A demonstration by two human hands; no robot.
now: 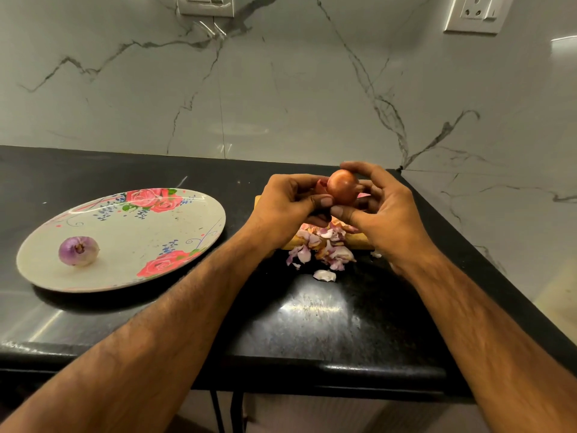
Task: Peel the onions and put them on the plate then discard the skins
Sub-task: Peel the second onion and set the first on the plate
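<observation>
While both hands hold the unpeeled onion (342, 185) above the cutting board (359, 243), each grip is closed on it: the left hand (290, 201) cradles its side and the right hand (381, 210) pinches it top and bottom. Best, I judge, to steady it with the left and tear dry skin from the end. Loose skins (321, 248) lie heaped below, spilling onto the counter (312, 323). Open counter leads left to the plate (131, 232), which bears one peeled onion (78, 250); the counter's right edge runs close.

Left hand (290, 198) and right hand (384, 210) bare, short plain nails on the thumbs (323, 202). Behind the fingers (359, 167), tendon ridges show on the right hand. Left forearm (175, 307) and right forearm (468, 307) bare too, fine dark hair along both.
</observation>
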